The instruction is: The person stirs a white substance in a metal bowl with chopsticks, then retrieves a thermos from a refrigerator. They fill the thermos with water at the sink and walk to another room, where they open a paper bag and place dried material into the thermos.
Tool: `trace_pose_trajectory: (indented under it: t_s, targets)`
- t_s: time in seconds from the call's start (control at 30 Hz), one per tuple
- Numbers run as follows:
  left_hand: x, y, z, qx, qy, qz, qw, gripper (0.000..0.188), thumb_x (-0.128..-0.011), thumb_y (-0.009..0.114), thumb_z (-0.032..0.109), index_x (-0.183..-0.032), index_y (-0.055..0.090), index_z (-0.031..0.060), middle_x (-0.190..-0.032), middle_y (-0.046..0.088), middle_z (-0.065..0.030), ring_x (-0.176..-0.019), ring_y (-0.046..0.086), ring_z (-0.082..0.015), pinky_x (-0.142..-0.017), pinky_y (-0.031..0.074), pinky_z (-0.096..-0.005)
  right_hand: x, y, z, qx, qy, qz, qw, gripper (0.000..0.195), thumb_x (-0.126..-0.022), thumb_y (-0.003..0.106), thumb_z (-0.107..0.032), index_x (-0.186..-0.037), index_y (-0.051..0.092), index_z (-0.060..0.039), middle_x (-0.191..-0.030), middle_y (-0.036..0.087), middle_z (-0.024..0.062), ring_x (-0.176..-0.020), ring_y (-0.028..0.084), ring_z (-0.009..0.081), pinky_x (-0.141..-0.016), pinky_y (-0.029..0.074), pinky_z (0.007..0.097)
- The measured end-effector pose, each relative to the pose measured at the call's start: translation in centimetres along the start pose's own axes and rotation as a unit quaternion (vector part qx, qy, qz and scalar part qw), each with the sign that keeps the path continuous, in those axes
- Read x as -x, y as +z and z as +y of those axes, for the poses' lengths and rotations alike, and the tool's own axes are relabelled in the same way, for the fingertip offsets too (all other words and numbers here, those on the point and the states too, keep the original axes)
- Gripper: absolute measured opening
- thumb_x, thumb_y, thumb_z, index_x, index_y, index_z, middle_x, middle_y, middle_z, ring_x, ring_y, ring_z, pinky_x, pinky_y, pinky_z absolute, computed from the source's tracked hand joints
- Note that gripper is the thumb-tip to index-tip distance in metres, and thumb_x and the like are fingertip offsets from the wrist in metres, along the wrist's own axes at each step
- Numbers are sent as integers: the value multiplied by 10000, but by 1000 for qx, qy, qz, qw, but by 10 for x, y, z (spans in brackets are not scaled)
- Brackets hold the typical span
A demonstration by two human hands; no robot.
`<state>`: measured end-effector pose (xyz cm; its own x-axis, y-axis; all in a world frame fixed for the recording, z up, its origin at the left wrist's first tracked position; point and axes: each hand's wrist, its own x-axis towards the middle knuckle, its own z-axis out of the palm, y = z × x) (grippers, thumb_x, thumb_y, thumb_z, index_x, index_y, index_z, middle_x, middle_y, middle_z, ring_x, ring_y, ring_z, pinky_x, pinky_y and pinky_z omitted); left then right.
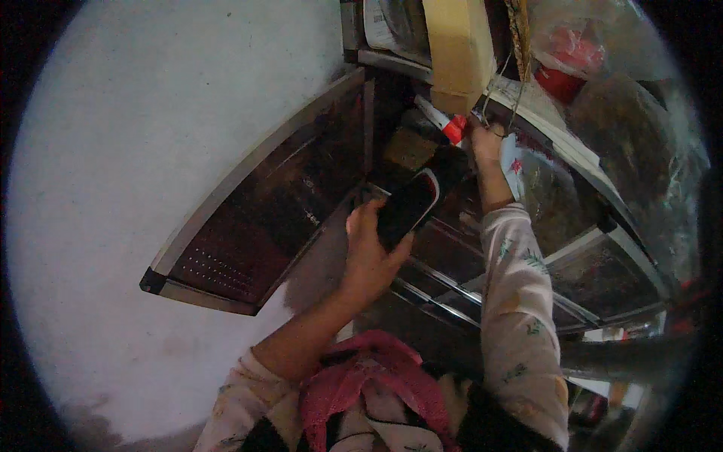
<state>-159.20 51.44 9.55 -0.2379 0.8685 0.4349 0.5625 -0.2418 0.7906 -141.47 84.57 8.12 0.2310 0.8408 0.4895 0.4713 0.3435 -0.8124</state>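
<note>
My left hand (370,254) grips a dark, rounded object with a pale and red edge (409,206), perhaps a shoe. In front of me is a dark cabinet whose door (271,198) hangs wide to the left. Up at the cabinet's opening, my right hand (487,138) reaches beside a red and white packet (453,129) and under a loop of thin string (511,107). Its fingertips are partly hidden, so what they touch is unclear. A brownish box (412,148) lies inside the cabinet, in shadow.
A pale wall (141,141) is on the left. A tall yellowish cardboard piece (460,51) rises above the opening. Clear plastic bags (621,124) and a red container (559,85) sit at the upper right. Metal-edged panels (604,271) run along the right.
</note>
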Motion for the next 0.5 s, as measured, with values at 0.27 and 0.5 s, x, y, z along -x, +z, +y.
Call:
trace_pose_trajectory:
  t_s: [0.27, 0.5]
  targets:
    - [116, -79, -13, 244, -296, -188, 904, 533, -864, 633, 231, -1314, 404, 63, -1197, 492, -109, -1068, 500, -207, -887, 439, -336, 60, 56, -17, 210, -358, 124, 901, 453, -712, 639, -73, -1149, 521, -71, -1143, 496, 169, -1064, 462, 369, -909, 342, 458]
    - [139, -118, -11, 407, -479, -168, 760, 577, -861, 617, 244, -1347, 361, 66, -1223, 493, -117, -1085, 524, -242, -909, 457, -357, 105, 43, -23, 89, -451, -187, 868, 776, -613, 711, -126, -1341, 445, -163, -1412, 282, 179, -1304, 252, 404, -1068, 211, 502]
